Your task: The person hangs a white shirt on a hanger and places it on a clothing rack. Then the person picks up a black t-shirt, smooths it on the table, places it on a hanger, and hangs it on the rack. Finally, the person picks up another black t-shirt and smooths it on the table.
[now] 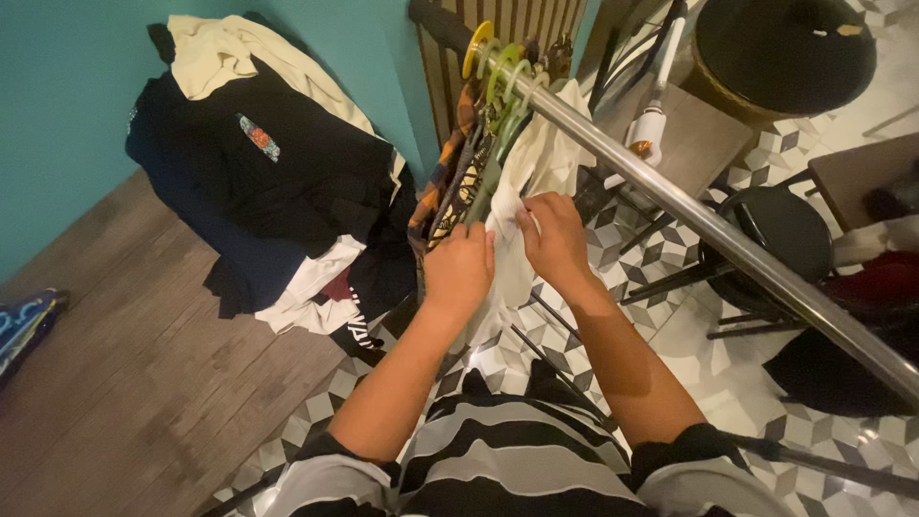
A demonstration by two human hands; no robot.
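A white garment hangs from a green hanger on a shiny metal clothes rail. My left hand and my right hand both pinch the white fabric just below the hanger, side by side. Next to it on the rail hang a patterned orange and dark garment and several coloured hangers, one of them yellow.
A pile of black, white and cream clothes lies on the wooden floor against the teal wall. Black round stools stand on the patterned tiles beyond the rail. A dark bin and a wooden table sit further back.
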